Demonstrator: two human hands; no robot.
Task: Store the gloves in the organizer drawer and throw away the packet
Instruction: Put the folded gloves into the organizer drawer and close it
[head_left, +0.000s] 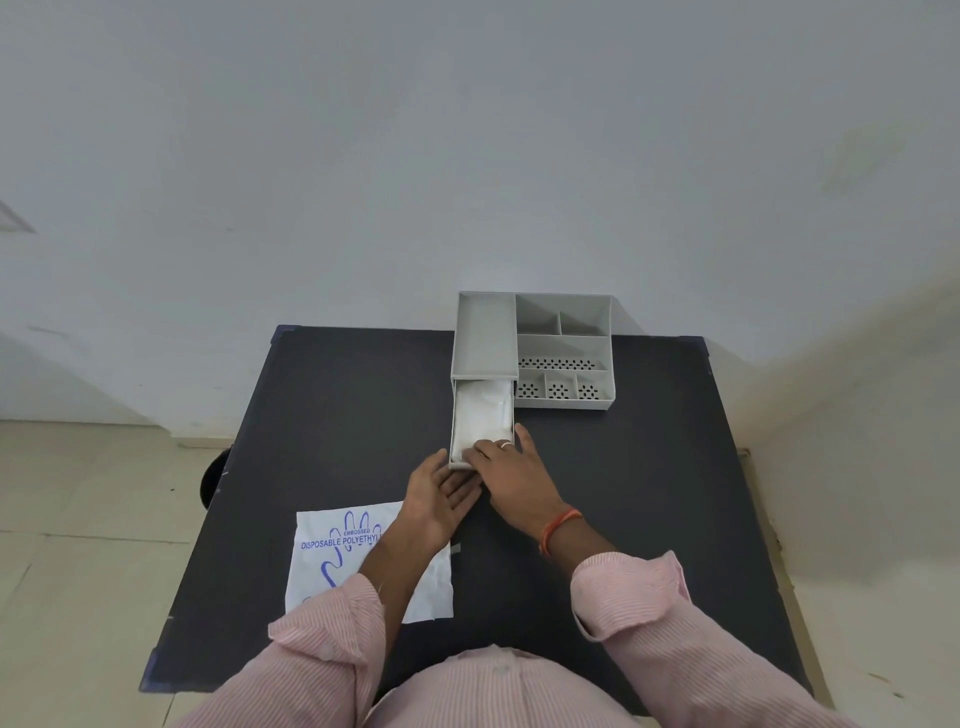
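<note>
A grey desk organizer (563, 332) stands at the far side of the black table. Its drawer (457, 410) is pulled out toward me, and clear folded gloves (480, 415) lie inside it. My right hand (506, 465) rests flat over the drawer's near end, fingers on the gloves and the front edge. My left hand (439, 493) is palm-up against the drawer's front, fingers spread, holding nothing. The white glove packet (327, 556) with blue print lies flat on the table at the near left, partly under my left forearm.
The black table (649, 493) stands against a white wall. The organizer has several compartments with nothing visible in them. A dark round object (213, 475) sits on the tiled floor at the table's left edge.
</note>
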